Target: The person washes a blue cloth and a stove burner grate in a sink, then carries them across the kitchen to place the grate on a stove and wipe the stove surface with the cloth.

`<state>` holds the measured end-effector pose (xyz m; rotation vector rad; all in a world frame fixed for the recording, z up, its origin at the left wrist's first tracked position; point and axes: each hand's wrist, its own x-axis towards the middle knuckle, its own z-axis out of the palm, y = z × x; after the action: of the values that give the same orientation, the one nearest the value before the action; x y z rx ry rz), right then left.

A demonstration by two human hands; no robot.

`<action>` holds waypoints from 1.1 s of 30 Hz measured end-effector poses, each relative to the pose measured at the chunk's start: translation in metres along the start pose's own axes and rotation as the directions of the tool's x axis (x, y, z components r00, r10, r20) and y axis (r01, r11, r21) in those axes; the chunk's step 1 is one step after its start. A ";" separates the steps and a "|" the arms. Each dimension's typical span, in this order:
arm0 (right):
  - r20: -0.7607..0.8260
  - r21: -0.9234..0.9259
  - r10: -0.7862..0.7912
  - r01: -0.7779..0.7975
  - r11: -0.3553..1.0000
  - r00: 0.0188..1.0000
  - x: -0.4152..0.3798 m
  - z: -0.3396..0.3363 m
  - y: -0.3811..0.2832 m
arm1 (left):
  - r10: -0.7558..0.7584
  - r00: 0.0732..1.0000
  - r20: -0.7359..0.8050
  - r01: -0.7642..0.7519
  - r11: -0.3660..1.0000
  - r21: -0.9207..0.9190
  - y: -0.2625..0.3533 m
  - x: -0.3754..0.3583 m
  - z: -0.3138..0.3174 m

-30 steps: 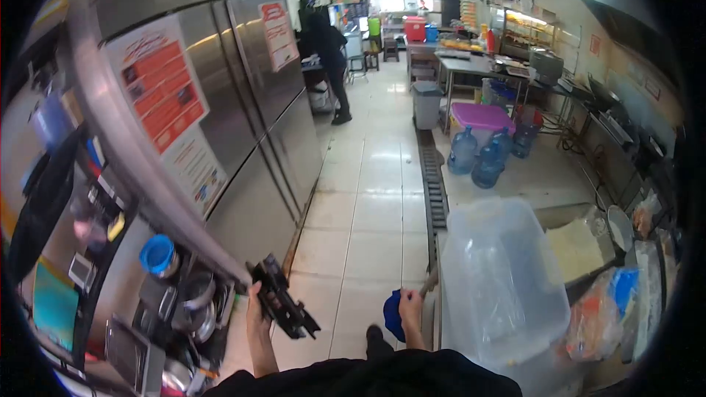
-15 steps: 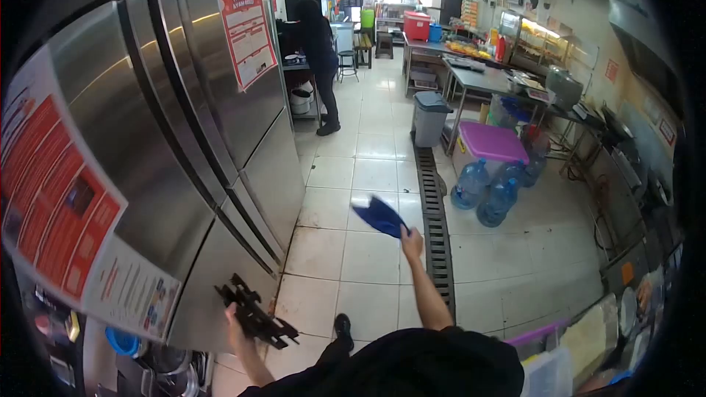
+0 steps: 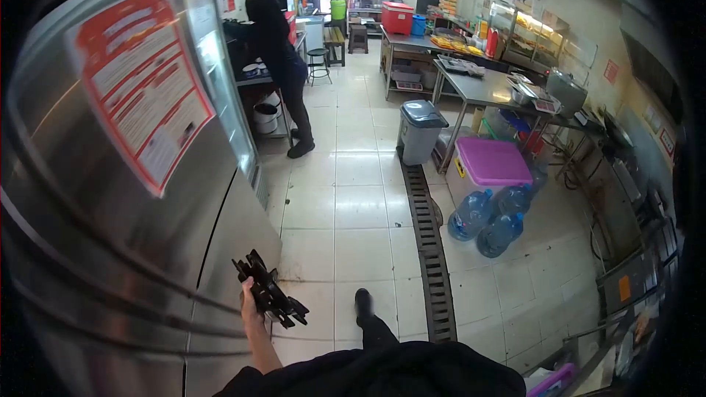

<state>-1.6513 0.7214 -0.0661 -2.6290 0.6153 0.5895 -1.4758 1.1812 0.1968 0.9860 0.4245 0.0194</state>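
Note:
My left hand is closed around one side of a black slotted rack-like object, which tilts over the floor beside the steel fridge. The object's far end points down and to the right. My right hand is out of the frame, and the dark blue item does not show either. One black shoe is visible on the white tiles in front of my body.
A person in dark clothes stands at a counter ahead on the left. A floor drain runs along the right, past a grey bin, large blue bottles and a purple-lidded box. Metal tables stand beyond.
The view has moved forward along the fridge, toward the person and bin. My right hand and the dark blue item have left the frame. My left hand still holds the black object.

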 end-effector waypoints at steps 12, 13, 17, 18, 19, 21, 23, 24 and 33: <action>-0.050 0.487 0.134 -0.093 0.868 0.990 0.368 -0.232 -0.169 | 0.024 0.994 0.105 -0.025 1.000 0.008 0.052 0.273 0.241; -0.120 0.435 0.083 -0.023 0.900 0.989 0.424 -0.265 -0.205 | 0.005 0.996 0.089 -0.004 1.000 -0.012 0.049 0.301 0.256; -0.588 0.380 -0.146 0.431 0.818 0.795 0.575 -0.387 -0.333 | -0.085 0.996 -0.001 0.084 0.990 0.115 0.024 0.429 0.298; -0.644 0.403 -0.144 0.493 0.771 0.751 0.589 -0.421 -0.360 | -0.072 0.994 -0.080 0.080 0.992 0.100 0.023 0.457 0.323; -0.719 0.363 -0.112 0.508 0.781 0.686 0.605 -0.446 -0.377 | -0.058 0.998 0.008 0.057 0.992 0.109 0.018 0.484 0.337; -0.784 0.368 -0.016 0.486 0.792 0.620 0.650 -0.491 -0.379 | -0.033 0.997 0.073 0.031 0.999 0.020 0.008 0.536 0.376; -0.761 0.469 0.111 0.425 0.774 0.639 0.694 -0.522 -0.360 | -0.133 0.977 0.169 0.118 0.988 0.099 -0.002 0.592 0.400; -0.738 0.518 0.174 0.384 0.764 0.651 0.714 -0.533 -0.348 | -0.159 0.964 0.212 0.142 0.986 0.093 -0.007 0.620 0.417; -0.512 0.702 0.316 0.178 0.689 0.799 0.807 -0.565 -0.277 | -0.238 0.888 0.393 0.185 0.968 0.168 -0.051 0.810 0.638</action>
<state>-0.6826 0.4358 0.0995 -1.9531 0.9080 -0.4726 -0.5137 0.8071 0.1848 1.0320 0.1429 -0.4136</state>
